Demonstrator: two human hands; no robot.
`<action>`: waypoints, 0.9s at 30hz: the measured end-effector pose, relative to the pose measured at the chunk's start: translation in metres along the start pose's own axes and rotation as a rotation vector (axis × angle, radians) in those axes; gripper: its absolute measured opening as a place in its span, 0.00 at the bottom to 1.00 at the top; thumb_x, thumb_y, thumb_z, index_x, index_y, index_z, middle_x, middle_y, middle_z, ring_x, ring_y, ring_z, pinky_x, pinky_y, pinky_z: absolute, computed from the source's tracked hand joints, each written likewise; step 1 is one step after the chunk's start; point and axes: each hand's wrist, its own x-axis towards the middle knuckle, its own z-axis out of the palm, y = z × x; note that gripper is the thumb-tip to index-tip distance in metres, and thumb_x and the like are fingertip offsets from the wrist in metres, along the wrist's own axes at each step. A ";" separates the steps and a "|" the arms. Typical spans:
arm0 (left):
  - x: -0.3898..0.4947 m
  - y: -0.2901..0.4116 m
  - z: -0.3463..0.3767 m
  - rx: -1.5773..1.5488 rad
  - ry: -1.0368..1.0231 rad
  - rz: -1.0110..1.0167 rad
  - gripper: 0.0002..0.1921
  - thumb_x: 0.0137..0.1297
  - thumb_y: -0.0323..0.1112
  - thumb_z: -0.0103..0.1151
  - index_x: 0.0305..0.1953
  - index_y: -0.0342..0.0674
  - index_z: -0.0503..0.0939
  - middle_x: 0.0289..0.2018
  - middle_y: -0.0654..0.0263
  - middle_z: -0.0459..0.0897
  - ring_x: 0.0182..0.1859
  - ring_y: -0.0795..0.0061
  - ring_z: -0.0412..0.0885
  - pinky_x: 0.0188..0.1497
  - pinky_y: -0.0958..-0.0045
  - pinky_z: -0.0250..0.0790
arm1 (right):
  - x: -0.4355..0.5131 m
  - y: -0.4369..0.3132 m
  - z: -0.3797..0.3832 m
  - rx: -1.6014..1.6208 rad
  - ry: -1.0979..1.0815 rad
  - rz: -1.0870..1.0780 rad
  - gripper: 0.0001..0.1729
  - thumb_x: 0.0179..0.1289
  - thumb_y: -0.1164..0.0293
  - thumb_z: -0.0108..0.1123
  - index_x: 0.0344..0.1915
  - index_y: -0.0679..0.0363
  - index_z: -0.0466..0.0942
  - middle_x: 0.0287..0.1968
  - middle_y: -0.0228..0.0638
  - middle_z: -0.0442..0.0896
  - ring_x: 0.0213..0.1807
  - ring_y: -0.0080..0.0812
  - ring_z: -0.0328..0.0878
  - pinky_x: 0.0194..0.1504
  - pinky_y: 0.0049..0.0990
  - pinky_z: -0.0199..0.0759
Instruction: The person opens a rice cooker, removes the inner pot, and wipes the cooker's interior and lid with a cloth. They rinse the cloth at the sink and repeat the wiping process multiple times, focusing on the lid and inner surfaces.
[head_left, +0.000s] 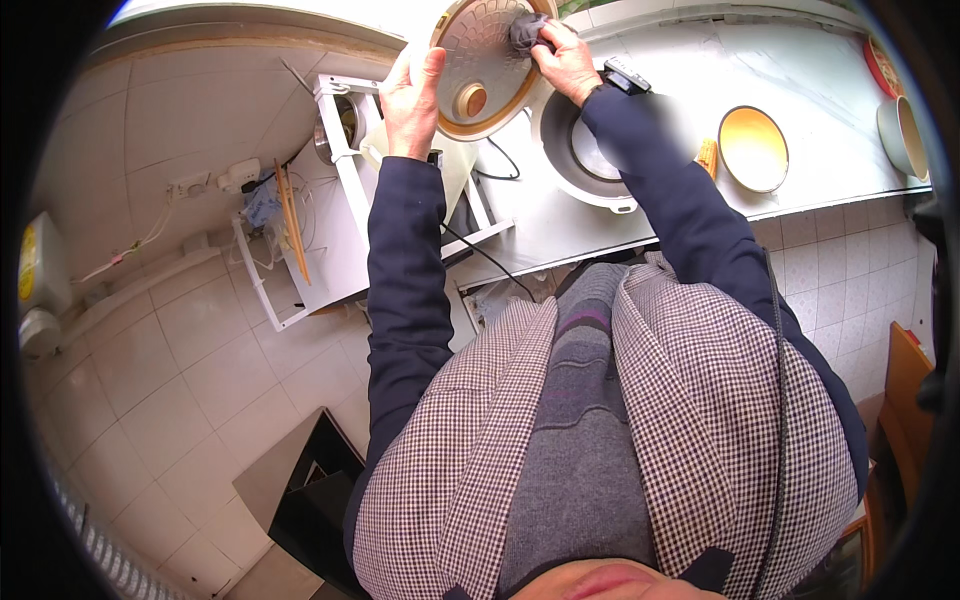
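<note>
A round pot lid (491, 64) with a tan rim and a round knob is held up, tilted, above the counter. My left hand (412, 97) grips the lid's left edge, thumb raised along it. In my right hand (566, 60) is a crumpled dark grey cloth (529, 33), pressed against the lid near its upper right rim. Below my right forearm an uncovered pot (559, 142) with a dark inside and a white rim stands on the counter, partly hidden by the sleeve.
A corn cob (706, 156) and a yellow-lined bowl (753, 148) are right of the pot. Another bowl (900, 139) and a red round item (883, 67) stand far right. A white rack (341, 165) and chopsticks (291, 221) are at the left. A black cord hangs over the counter's edge.
</note>
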 end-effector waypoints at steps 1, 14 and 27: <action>-0.002 0.002 0.001 -0.015 0.001 0.001 0.26 0.63 0.53 0.67 0.50 0.33 0.82 0.38 0.70 0.83 0.41 0.82 0.75 0.48 0.77 0.67 | -0.006 0.002 0.005 -0.040 -0.017 0.078 0.11 0.53 0.71 0.56 0.38 0.60 0.78 0.41 0.43 0.79 0.46 0.50 0.77 0.48 0.37 0.73; -0.005 0.001 0.004 -0.069 0.021 -0.005 0.25 0.64 0.50 0.67 0.50 0.33 0.81 0.39 0.69 0.83 0.42 0.82 0.75 0.49 0.78 0.68 | -0.066 -0.012 0.031 -0.007 0.014 0.325 0.12 0.56 0.67 0.55 0.38 0.61 0.78 0.40 0.46 0.79 0.43 0.53 0.77 0.46 0.41 0.73; -0.005 0.004 0.008 0.025 0.057 -0.026 0.25 0.64 0.54 0.65 0.46 0.34 0.82 0.36 0.69 0.83 0.41 0.80 0.75 0.48 0.76 0.68 | -0.087 -0.033 0.050 0.407 -0.098 0.702 0.10 0.61 0.76 0.52 0.42 0.67 0.76 0.35 0.32 0.80 0.36 0.22 0.73 0.42 0.23 0.69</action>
